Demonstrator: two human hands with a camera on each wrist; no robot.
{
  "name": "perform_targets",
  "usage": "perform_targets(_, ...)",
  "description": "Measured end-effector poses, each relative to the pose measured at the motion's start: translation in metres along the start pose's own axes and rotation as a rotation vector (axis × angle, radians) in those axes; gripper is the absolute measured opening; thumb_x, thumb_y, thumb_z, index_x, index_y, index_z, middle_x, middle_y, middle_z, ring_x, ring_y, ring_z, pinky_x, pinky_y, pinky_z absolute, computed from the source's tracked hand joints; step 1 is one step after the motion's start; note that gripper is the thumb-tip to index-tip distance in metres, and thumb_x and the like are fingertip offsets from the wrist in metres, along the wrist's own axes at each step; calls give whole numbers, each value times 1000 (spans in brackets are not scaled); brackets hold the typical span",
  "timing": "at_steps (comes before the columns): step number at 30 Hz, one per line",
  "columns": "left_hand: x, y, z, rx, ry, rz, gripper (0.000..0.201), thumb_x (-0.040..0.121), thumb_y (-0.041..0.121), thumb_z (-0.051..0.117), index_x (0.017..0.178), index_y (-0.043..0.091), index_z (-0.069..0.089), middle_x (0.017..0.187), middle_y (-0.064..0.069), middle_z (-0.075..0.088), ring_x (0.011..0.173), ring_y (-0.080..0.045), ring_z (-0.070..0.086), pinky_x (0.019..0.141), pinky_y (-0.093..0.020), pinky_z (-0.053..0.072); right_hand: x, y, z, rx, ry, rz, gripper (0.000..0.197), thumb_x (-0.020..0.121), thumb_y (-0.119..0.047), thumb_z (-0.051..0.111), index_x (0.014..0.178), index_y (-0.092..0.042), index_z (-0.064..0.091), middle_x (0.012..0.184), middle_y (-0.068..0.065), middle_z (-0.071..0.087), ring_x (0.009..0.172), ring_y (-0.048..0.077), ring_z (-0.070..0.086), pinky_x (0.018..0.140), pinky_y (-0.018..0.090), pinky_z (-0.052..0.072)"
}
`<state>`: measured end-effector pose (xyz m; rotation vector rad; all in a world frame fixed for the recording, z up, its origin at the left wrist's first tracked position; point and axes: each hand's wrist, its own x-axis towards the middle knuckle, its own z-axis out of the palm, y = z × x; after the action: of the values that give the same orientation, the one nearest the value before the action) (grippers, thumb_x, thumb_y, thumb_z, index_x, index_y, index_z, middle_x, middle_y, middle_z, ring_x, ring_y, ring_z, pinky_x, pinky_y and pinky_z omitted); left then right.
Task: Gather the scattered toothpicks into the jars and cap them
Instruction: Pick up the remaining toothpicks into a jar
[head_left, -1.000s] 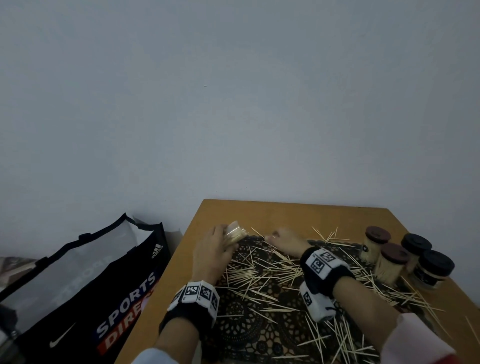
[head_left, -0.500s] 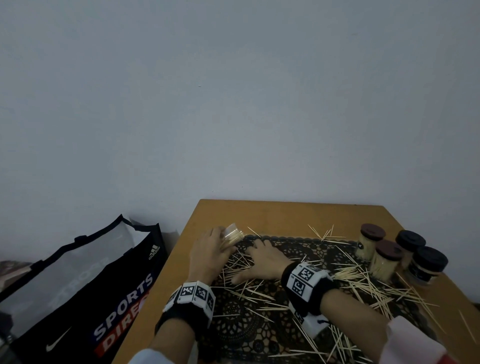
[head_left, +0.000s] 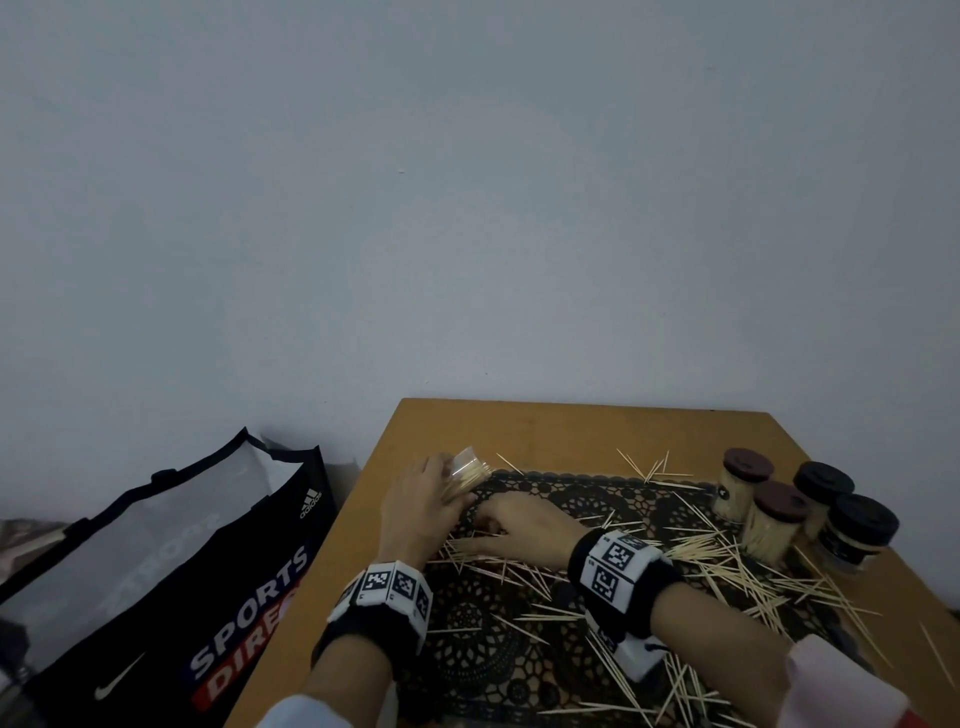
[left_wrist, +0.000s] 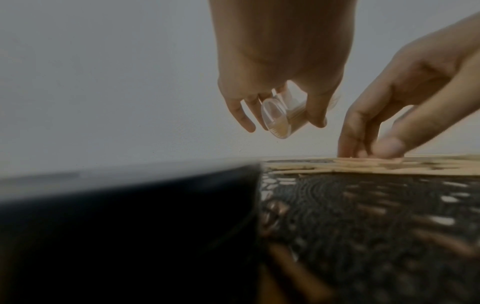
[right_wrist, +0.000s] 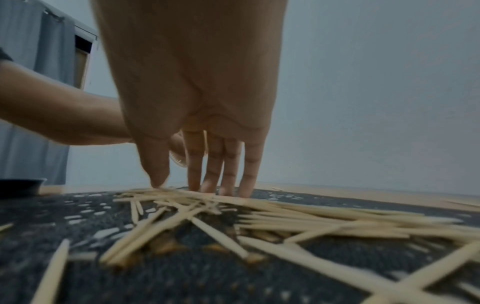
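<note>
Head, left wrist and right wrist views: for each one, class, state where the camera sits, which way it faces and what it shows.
Head: worn high, faces forward and down at the table; shows both forearms, left hand, right hand.
Left wrist: sits low over the mat, faces along the left hand holding the tilted clear jar; right hand's fingers show too.
Right wrist: sits low, faces along the right hand's fingers touching toothpicks; left forearm behind.
Shared: all three show the clear jar.

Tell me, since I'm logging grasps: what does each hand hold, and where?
Left hand grips the clear jar around its side wall. Right hand holds nothing.
</note>
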<state>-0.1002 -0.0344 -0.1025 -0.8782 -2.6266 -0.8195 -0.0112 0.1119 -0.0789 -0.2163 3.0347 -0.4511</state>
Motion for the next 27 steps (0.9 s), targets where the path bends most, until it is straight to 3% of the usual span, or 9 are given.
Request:
perform_targets(2, 0, 0, 0, -2, -1, -3, 52, 82, 43, 72, 126, 22, 53, 114, 6, 60, 102, -13, 56, 84, -31, 50, 0, 0, 1, -26, -49, 6, 68, 81, -69, 57, 115, -9, 57, 102, 2, 53, 91, 17, 50, 69, 30, 42)
perform_targets(4, 0, 1, -1, 1, -5, -9, 53, 83, 43, 71, 127, 22, 52, 116, 7, 59, 104, -12, 55, 85, -30, 49, 0, 1, 4, -151, -126, 8, 79, 71, -73, 63, 120, -10, 56, 110, 2, 48, 101, 18, 44, 80, 33, 44)
perform_targets(6, 0, 1, -1, 0, -12, -13, 53, 83, 44, 71, 128, 23, 51, 117, 7, 58, 104, -11, 55, 85, -28, 48, 1, 1, 4, -139, -124, 8, 72, 72, -63, 70, 120, -11, 60, 114, 4, 50, 104, 20, 45, 84, 36, 46)
perform_targets(9, -1, 1, -1, 0, -13, -14, 52, 83, 44, 71, 126, 24, 52, 115, 8, 59, 102, -10, 54, 83, -25, 47, 1, 4, -1, -1, -62, 18, 48, 79, -39, 76, 118, -12, 67, 113, 4, 62, 102, 19, 56, 81, 29, 45)
perform_targets(14, 0, -1, 1, 3, -6, -8, 51, 82, 45, 72, 124, 25, 53, 113, 8, 59, 101, -9, 54, 82, -25, 47, -1, 6, -6, 7, -26, -27, 21, 85, -22, 71, 103, -12, 75, 97, 3, 72, 77, 7, 57, 65, 18, 41)
perform_targets(18, 0, -1, 2, 13, -14, -9, 49, 81, 45, 72, 122, 25, 52, 112, 7, 59, 100, -11, 55, 82, -29, 50, -3, 2, -11, -58, -6, -40, 17, 88, -20, 65, 98, -10, 74, 92, 5, 71, 81, 17, 63, 67, 26, 47)
perform_targets(24, 0, -3, 3, 13, -40, -23, 49, 81, 45, 72, 121, 25, 52, 113, 5, 61, 98, -13, 58, 79, -33, 52, -1, 8, -6, -159, 1, -21, 14, 89, -16, 56, 87, -8, 68, 88, 7, 65, 80, 22, 59, 67, 35, 48)
perform_targets(27, 0, -3, 3, 12, -48, -29, 50, 81, 43, 72, 123, 25, 52, 114, 6, 62, 100, -13, 59, 80, -34, 53, 0, 10, -6, -179, 13, -23, 16, 92, -19, 59, 92, -8, 70, 94, 8, 66, 87, 23, 60, 74, 36, 49)
